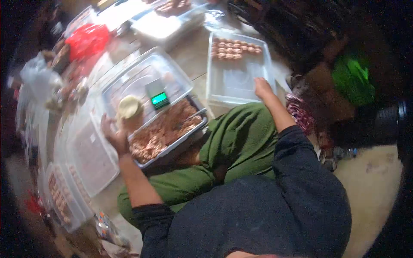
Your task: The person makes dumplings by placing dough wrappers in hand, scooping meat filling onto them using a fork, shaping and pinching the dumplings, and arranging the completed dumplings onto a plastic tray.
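Observation:
My left hand [112,132] is beside a pale round container [130,107], its fingers apart, at the left edge of a tub of crumbly brown mixture [165,131]. A small scale with a lit green display [159,99] rests on a clear lid [176,71] behind the tub. My right hand [263,89] is closed at the right side of a clear box [209,77]; whatever its fingers hold is too small to make out. Rows of brown balls [234,48] fill the far part of that box.
A red plastic bag [88,41] lies at the back left. At the lower left is a tray with brown balls [58,193], near an empty-looking clear lid [92,157]. Another container [163,26] stands at the back. A green bag [352,79] is at the right.

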The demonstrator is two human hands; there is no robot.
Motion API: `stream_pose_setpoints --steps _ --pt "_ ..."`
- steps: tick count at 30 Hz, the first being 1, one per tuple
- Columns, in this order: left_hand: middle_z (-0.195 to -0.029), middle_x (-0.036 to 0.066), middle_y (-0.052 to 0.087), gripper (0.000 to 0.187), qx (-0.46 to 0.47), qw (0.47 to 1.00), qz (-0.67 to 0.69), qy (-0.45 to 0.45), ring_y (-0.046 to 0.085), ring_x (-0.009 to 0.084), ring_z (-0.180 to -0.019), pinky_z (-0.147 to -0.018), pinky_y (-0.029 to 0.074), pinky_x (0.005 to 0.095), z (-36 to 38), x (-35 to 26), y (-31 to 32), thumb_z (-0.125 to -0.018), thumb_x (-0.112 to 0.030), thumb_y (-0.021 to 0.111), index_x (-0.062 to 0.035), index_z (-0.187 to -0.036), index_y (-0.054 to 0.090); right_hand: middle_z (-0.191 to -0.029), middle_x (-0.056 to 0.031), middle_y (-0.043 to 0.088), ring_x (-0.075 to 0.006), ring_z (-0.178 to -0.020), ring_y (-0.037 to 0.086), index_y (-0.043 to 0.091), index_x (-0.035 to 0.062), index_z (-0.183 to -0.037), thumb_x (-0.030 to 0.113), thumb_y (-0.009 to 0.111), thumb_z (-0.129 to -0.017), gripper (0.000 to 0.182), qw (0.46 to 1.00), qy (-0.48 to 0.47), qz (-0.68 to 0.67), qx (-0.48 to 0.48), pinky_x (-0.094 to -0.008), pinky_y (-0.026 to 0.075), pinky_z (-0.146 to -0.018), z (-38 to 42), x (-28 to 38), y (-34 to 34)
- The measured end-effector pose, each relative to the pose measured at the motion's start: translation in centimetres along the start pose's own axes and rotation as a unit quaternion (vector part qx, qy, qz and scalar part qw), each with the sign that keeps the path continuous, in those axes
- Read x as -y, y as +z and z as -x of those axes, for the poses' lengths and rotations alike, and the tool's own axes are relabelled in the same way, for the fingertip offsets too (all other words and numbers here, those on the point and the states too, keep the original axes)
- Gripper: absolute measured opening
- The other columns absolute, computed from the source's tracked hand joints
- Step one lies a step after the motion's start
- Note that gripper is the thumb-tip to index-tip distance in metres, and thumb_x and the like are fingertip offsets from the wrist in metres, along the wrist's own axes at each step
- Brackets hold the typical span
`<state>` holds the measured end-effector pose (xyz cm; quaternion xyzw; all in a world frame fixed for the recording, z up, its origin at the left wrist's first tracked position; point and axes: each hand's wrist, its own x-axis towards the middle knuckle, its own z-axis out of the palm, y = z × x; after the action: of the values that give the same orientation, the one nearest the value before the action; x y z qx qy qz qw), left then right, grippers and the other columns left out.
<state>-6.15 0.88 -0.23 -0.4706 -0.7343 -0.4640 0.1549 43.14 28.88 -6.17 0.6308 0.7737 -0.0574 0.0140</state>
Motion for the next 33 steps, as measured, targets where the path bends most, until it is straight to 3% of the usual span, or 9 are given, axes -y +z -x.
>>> stream_pose_setpoints --steps 4,6,8,11,13,17,26,27,33 --pt "-0.126 0.019 0.048 0.011 0.015 0.997 0.041 -0.056 0.046 0.0341 -0.117 -0.099 0.036 0.0427 0.4 -1.1 0.0 -0.074 -0.004 0.068 -0.0023 -0.075 0.057 -0.106 -0.0214 0.057 -0.0353 -0.101 0.055 0.057 0.0062 -0.110 0.012 0.061 -0.071 0.039 0.991 0.074 0.003 0.115 -0.0425 0.044 -0.089 -1.6 0.9 -4.4" --pt "-0.128 0.017 0.047 0.007 0.025 0.996 0.065 -0.061 0.044 0.0329 -0.118 -0.099 0.036 0.0420 0.7 -0.6 0.6 -0.077 -0.003 0.064 -0.0012 -0.083 0.061 -0.113 -0.0185 0.055 -0.0328 -0.107 0.052 0.060 0.0097 -0.109 0.021 0.068 -0.068 0.043 0.998 0.052 0.013 0.017 -0.0433 0.042 -0.092 -5.0 -1.3 -3.4" --pt "-0.129 0.018 0.045 0.014 0.018 0.998 0.037 -0.044 0.042 0.0325 -0.121 -0.100 0.033 0.0423 0.3 -1.7 0.7 -0.078 -0.004 0.063 -0.0008 -0.091 0.060 -0.128 -0.0151 0.043 -0.0322 -0.117 0.043 0.060 0.0130 -0.110 0.028 0.073 -0.066 0.048 0.992 0.021 0.060 -0.105 -0.0432 0.038 -0.097 -6.0 -1.1 -6.9" --pt "-0.130 0.019 0.043 0.024 0.004 0.999 -0.015 -0.044 0.038 0.0321 -0.124 -0.103 0.029 0.0431 0.0 -2.6 0.7 -0.078 -0.005 0.062 -0.0004 -0.102 0.058 -0.134 -0.0115 0.031 -0.0340 -0.122 0.034 0.058 0.0154 -0.112 0.038 0.077 -0.061 0.059 0.977 0.070 0.020 -0.202 -0.0445 0.035 -0.098 -10.1 -3.1 -6.6" --pt "-0.130 0.020 0.042 0.032 0.005 0.998 -0.052 -0.030 0.035 0.0324 -0.126 -0.105 0.025 0.0438 0.1 -1.5 0.8 -0.078 -0.009 0.062 -0.0012 -0.109 0.055 -0.135 -0.0128 0.028 -0.0356 -0.122 0.033 0.057 0.0160 -0.114 0.040 0.078 -0.059 0.064 0.983 0.101 0.055 -0.143 -0.0460 0.034 -0.098 -11.7 -3.6 -7.0" --pt "-0.132 0.019 0.040 0.032 0.018 0.995 -0.085 -0.045 0.034 0.0322 -0.126 -0.104 0.025 0.0449 -0.1 -1.3 0.5 -0.080 -0.012 0.062 -0.0012 -0.109 0.055 -0.136 -0.0144 0.027 -0.0371 -0.124 0.030 0.055 0.0177 -0.116 0.044 0.077 -0.057 0.068 0.987 0.118 0.094 -0.054 -0.0501 0.033 -0.098 -14.1 -3.6 -7.4" --pt "-0.134 0.018 0.037 0.034 0.022 0.994 -0.077 -0.071 0.031 0.0314 -0.128 -0.105 0.024 0.0447 0.2 -1.4 1.1 -0.081 -0.017 0.064 -0.0021 -0.110 0.054 -0.139 -0.0172 0.026 -0.0385 -0.128 0.027 0.051 0.0124 -0.125 0.046 0.074 -0.057 0.078 0.971 0.225 0.068 0.040 -0.0522 0.032 -0.099 -17.8 -1.8 -7.0" --pt "-0.134 0.018 0.038 0.034 0.023 0.994 -0.079 -0.068 0.032 0.0314 -0.127 -0.105 0.025 0.0448 0.2 -1.4 1.0 -0.081 -0.017 0.064 -0.0022 -0.110 0.054 -0.137 -0.0168 0.032 -0.0359 -0.124 0.035 0.051 0.0114 -0.124 0.044 0.071 -0.062 0.073 0.967 0.237 0.085 0.036 -0.0524 0.032 -0.098 -17.5 -1.2 -7.2" --pt "-0.132 0.019 0.040 0.033 0.014 0.996 -0.049 -0.074 0.033 0.0320 -0.127 -0.104 0.025 0.0450 0.3 -1.3 1.1 -0.081 -0.017 0.063 -0.0020 -0.109 0.055 -0.138 -0.0153 0.031 -0.0346 -0.127 0.033 0.052 0.0130 -0.124 0.043 0.070 -0.064 0.070 0.969 0.243 0.035 0.020 -0.0532 0.030 -0.100 -17.6 -1.4 -6.5"
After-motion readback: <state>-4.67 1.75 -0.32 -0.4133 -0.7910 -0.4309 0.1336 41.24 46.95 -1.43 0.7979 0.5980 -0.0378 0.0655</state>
